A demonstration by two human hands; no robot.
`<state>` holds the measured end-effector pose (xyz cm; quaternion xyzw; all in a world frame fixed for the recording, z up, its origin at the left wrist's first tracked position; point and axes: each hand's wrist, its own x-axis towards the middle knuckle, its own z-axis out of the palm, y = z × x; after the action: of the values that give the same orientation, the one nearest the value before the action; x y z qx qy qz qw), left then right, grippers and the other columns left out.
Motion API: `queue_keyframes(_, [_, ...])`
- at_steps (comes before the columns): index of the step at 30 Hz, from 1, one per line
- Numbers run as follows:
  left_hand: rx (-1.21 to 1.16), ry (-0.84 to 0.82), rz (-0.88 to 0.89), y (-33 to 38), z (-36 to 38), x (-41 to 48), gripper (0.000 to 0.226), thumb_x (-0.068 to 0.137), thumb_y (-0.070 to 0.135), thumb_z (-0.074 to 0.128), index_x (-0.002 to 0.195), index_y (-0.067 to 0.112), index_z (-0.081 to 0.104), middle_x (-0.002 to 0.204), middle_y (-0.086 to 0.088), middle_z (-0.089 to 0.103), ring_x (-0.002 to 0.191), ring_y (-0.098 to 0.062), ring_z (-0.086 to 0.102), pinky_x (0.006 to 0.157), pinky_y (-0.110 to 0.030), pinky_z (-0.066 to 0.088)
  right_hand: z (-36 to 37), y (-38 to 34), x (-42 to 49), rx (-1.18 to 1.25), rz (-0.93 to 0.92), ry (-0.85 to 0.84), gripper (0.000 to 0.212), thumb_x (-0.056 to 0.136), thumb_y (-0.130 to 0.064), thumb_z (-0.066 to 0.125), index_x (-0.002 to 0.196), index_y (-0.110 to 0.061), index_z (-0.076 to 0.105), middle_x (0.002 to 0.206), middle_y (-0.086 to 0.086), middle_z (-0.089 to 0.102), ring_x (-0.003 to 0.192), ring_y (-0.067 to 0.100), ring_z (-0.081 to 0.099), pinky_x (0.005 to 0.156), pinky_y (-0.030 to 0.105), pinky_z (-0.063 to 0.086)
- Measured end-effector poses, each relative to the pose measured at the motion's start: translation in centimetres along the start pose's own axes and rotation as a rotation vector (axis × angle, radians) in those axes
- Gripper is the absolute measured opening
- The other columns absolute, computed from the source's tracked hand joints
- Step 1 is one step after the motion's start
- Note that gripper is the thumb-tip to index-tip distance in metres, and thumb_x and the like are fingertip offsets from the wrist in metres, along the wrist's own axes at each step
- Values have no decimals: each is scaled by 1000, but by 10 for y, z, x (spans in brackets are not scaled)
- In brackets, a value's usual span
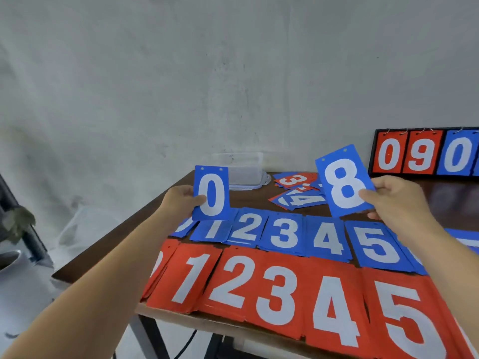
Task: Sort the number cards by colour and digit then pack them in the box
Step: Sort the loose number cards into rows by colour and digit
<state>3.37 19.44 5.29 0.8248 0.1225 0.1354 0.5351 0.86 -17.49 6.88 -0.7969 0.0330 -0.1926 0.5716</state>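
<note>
Red row (272,288) and blue row (285,233) lay sorted near; left hand (181,200) pinched blue 0 (211,193), right hand (396,200) blue 8 (343,181); far heap (298,199) unsorted, box (241,169) unpacked.

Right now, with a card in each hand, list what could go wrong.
The right arm covers the blue row beyond the blue 5, so the 8 could land on the wrong pile or the arm could scatter them.
The red piles lie at the table front edge; a forearm could nudge them off.
</note>
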Motion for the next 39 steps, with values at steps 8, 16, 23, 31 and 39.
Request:
queue_keyframes(8, [46, 6, -25, -43, -65, 45, 15, 89, 8, 65, 103, 2, 65, 98, -13, 69, 77, -23, 66, 59, -28, 51, 58, -15, -38, 51, 41, 107, 11, 92, -2, 58, 96, -12, 60, 91, 4, 64, 65, 14, 56, 55, 27, 44])
queue_keyframes(16, [427, -7, 76, -87, -68, 69, 8, 87, 13, 63, 82, 12, 56, 84, -9, 60, 77, -21, 56, 73, -38, 52, 94, -26, -61, 6, 53, 141, 7, 93, -7, 60, 99, -11, 58, 83, -3, 63, 63, 11, 57, 54, 26, 45])
queue_keyframes(23, [639, 6, 44, -107, -56, 68, 29, 89, 25, 65, 114, 12, 60, 110, -6, 65, 99, -23, 60, 77, -33, 49, 98, -21, -68, -149, 44, 182, 5, 91, -12, 63, 95, -12, 60, 99, 6, 68, 86, 23, 66, 68, 35, 53])
queue_keyframes(31, [675, -13, 136, -93, -32, 62, 46, 89, 31, 64, 130, 12, 54, 126, -9, 59, 116, -29, 53, 91, -40, 45, 79, -9, -80, -175, 54, 234, 6, 90, -10, 65, 89, -15, 61, 101, 9, 72, 88, 25, 70, 77, 46, 58])
queue_keyframes(39, [536, -142, 250, -55, 33, 37, 56, 88, 29, 68, 138, 15, 48, 132, -5, 58, 118, -26, 55, 96, -41, 46, 24, 17, -75, -228, 91, 298, 5, 88, -11, 66, 91, -14, 64, 92, 3, 70, 88, 22, 68, 78, 44, 57])
